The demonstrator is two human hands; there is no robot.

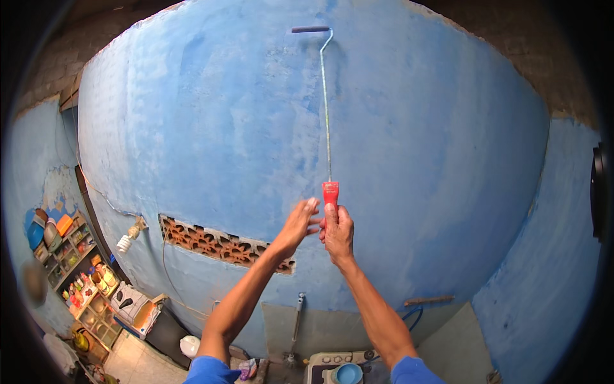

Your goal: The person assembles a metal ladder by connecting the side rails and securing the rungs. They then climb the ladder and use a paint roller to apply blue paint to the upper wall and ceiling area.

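My right hand (338,233) grips the red plastic handle (330,193) of a paint roller. Its long metal rod (326,110) runs up to a narrow, dark roller sleeve (311,30) near the top of the blue wall (407,144). Whether the sleeve touches the wall I cannot tell. Just left of the handle is my left hand (301,223), slightly blurred, with its fingers apart and nothing in it. Patches of lighter and darker blue show on the wall around the rod.
Below my left forearm a terracotta vent block strip (211,242) is set in the wall. A spiral bulb (125,242) juts out at left, with loose cables nearby. Lower down are a pipe (297,317), a washing machine (336,359) bearing a blue container (348,373), and a crowded shelf (76,269).
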